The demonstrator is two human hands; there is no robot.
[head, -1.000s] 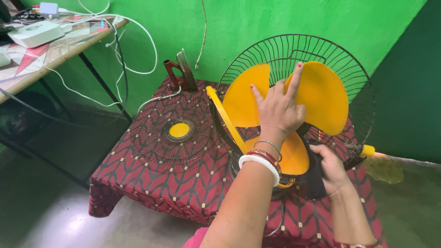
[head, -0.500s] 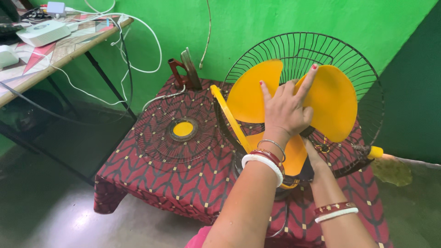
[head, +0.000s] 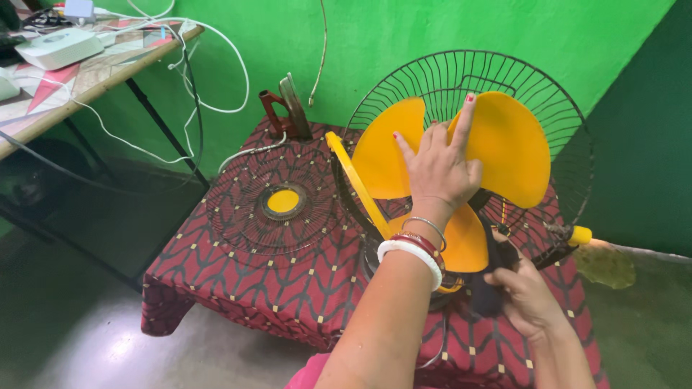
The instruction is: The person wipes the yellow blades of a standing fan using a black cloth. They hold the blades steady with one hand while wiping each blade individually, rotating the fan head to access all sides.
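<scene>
Fan blade braced by the left hand, dark cloth in the right.

Left of the yellow fan blade [head: 447,158], the detached front grille [head: 277,202] lies flat on the patterned red tablecloth [head: 238,281], set out of the way so the blade is exposed. The blade sits in the upright rear guard [head: 504,79]. The left hand [head: 440,169] lies on the blade hub with fingers spread flat, pressing rather than gripping, apparently to stop rotation. Right of and below the blade, the right hand [head: 530,299] is closed around a dark cloth [head: 494,277], held against the lower blade lobe.
</scene>
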